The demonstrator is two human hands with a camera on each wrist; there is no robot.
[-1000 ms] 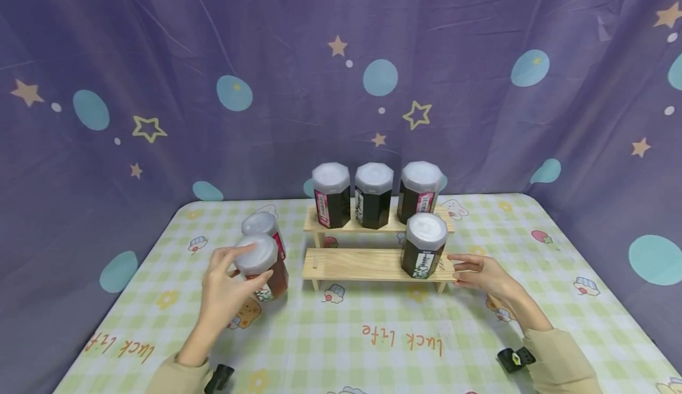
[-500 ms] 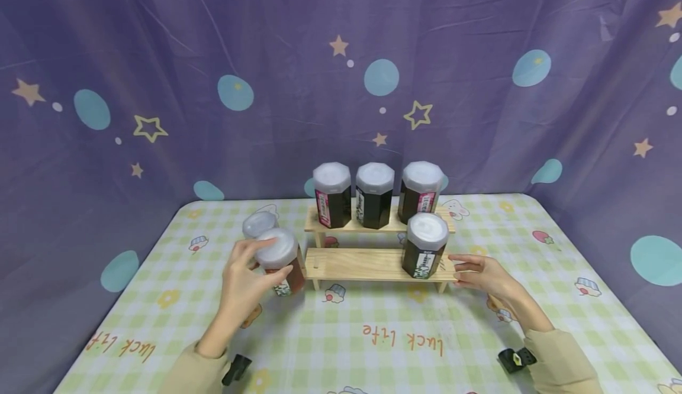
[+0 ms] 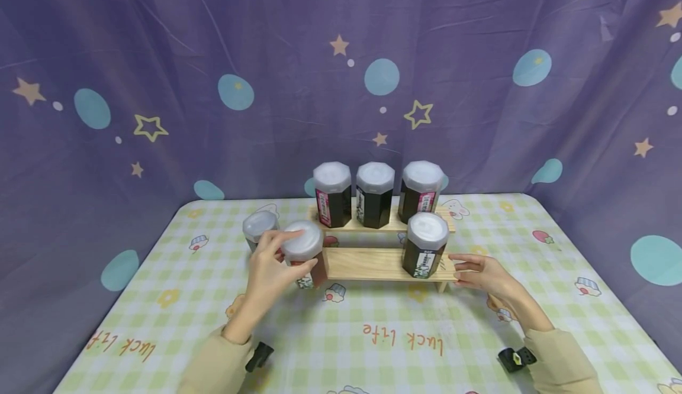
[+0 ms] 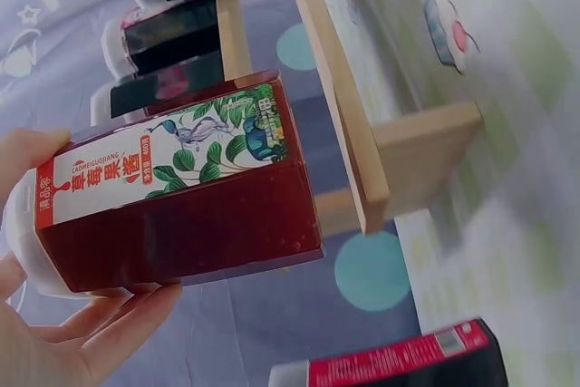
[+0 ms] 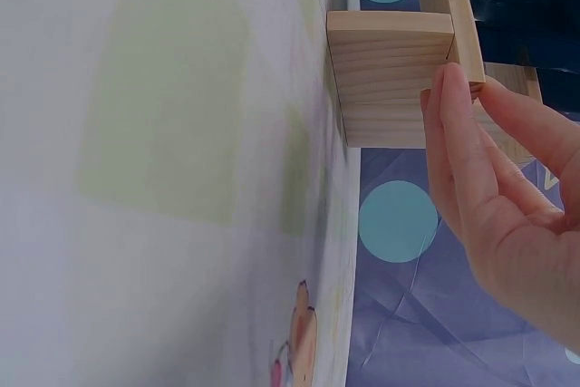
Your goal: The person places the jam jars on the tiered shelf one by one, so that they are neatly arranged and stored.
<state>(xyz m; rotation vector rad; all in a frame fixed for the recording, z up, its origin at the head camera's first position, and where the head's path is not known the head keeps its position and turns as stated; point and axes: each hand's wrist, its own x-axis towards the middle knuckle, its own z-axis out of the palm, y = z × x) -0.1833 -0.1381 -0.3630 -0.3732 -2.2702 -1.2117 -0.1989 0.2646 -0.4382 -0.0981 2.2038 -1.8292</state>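
My left hand grips a jar of dark red jam by its white lid, thumb on one side and fingers on the other. The jar is upright, with a leafy white and red label, and overlaps the left end of the lower shelf in the head view. At the right end of that shelf, my right hand pinches the board's corner of the two-step wooden rack, thumb above and fingers below in the right wrist view. A dark jar with a white label stands on the lower shelf near this hand.
Three dark jars stand on the upper shelf: a left one, a middle one and a right one. Another jar stands on the checked tablecloth left of the rack, partly behind my left hand. A purple curtain hangs behind.
My left hand has carried the jam jar rightward, from beside the other loose jar to the left end of the lower shelf. The right hand has stayed at the rack's end.
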